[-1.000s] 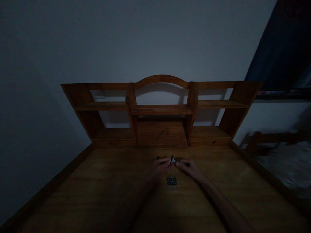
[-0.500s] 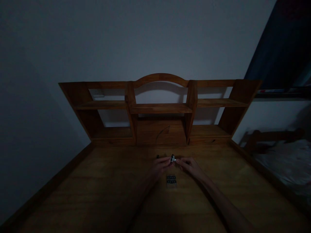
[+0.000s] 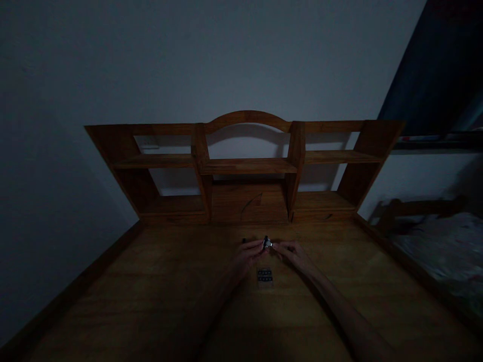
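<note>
Above the desk, my left hand (image 3: 247, 253) pinches a small shiny object (image 3: 267, 243), silver-white with a black part on top. Its exact kind is too small and dark to tell. My right hand (image 3: 293, 254) has its thumb and fingers closed together at the object's right end, where a bright bit shows at the fingertips. Just below the hands on the desk lies a small clear case (image 3: 264, 277) holding two rows of several dark pieces. A small black item (image 3: 243, 241) rests beyond my left fingers.
A wooden desk (image 3: 151, 301) spreads out under my arms. Along its back stands a wooden shelf unit (image 3: 247, 167) against the wall. To the right are a dark curtain or window (image 3: 426, 75) and a bed (image 3: 441, 246). The room is dim.
The view has shifted slightly, so the scene sits a little higher and to the left. Both hands keep their grip, and the small object appears turned slightly.
</note>
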A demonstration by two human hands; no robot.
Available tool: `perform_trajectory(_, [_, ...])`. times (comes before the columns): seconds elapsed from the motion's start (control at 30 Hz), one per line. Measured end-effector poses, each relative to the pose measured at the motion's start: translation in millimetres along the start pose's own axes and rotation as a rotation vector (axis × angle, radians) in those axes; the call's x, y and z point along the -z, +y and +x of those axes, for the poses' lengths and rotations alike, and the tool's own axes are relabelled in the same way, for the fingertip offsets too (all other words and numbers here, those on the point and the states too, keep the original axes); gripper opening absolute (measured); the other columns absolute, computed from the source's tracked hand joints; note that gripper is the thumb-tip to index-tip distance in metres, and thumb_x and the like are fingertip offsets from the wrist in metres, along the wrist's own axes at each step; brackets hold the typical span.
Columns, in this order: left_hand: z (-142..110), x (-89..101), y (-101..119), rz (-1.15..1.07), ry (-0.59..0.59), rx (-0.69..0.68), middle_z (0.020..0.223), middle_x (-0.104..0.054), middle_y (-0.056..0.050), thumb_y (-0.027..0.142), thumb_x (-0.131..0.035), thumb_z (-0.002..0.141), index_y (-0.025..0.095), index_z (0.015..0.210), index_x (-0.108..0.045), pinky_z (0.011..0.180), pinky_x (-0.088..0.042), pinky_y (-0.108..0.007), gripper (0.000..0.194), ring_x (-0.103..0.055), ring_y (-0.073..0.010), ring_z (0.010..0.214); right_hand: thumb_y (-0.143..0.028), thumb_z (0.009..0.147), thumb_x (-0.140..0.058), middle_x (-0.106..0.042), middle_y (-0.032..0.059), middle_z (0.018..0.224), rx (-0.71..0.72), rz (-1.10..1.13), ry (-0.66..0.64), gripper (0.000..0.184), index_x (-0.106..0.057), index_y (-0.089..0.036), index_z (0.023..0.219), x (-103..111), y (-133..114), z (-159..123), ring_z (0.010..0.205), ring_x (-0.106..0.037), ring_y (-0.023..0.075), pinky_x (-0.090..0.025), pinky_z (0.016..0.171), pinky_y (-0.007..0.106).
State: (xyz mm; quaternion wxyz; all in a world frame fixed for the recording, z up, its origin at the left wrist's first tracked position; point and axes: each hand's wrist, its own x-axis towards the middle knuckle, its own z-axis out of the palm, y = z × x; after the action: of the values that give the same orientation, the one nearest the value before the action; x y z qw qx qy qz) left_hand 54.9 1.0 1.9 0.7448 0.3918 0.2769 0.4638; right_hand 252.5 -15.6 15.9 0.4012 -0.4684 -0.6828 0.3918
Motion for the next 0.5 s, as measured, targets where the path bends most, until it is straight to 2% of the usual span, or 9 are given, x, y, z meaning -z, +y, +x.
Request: perform_trajectory(0.5, [-1.7,-3.7,2.4,-0.018,0.013,-0.009,0.113,-0.068,-0.011,0.026,-0.081,0.064,0.015,0.101,-0.072,0.105,-0.040,-0.041,0.039,-0.058,-0.0269,0.113,-0.055,0.087,-0.051,-0.043,-0.0034,0.056,0.047,-0.025,0.009,0.048,-0.055,-0.015,0.060,-1.0,-5.7,-3.4,0.054,-0.039,0.0098,-0.026,0.050,0.023])
